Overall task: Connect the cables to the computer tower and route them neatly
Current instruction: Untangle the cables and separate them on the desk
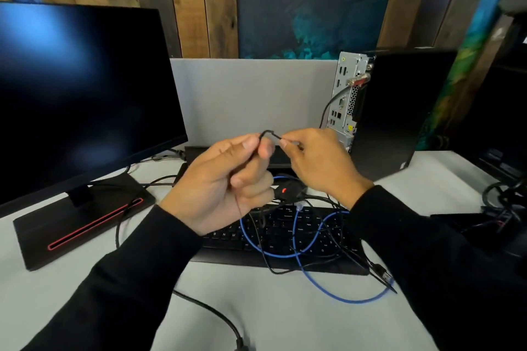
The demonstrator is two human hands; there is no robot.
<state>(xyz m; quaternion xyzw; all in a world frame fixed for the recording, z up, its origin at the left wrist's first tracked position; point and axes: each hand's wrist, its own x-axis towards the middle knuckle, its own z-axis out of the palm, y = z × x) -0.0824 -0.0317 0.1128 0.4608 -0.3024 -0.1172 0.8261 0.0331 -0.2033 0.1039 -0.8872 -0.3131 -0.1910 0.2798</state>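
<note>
Both the left hand (228, 179) and right hand (316, 162) pinch a thin, limp black cable (268, 133); light, best gripped near its plug.

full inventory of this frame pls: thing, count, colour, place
monitor: 1, black, screen dark, left on the table
monitor base: 1, black with red slot, front left
computer tower: 1, black, silver rear panel facing left, upright at back right
plugged cable: 1, black, runs down from the tower's rear panel
keyboard: 1, black, centre, under loose cables
blue cable: 1, blue, looped over the keyboard and table
mouse: 1, black with red wheel, behind the keyboard
thin black cable: 1, black, held up between both hands
table: 1, pale grey
left hand: 1, grips the thin cable
right hand: 1, pinches the cable's end
</note>
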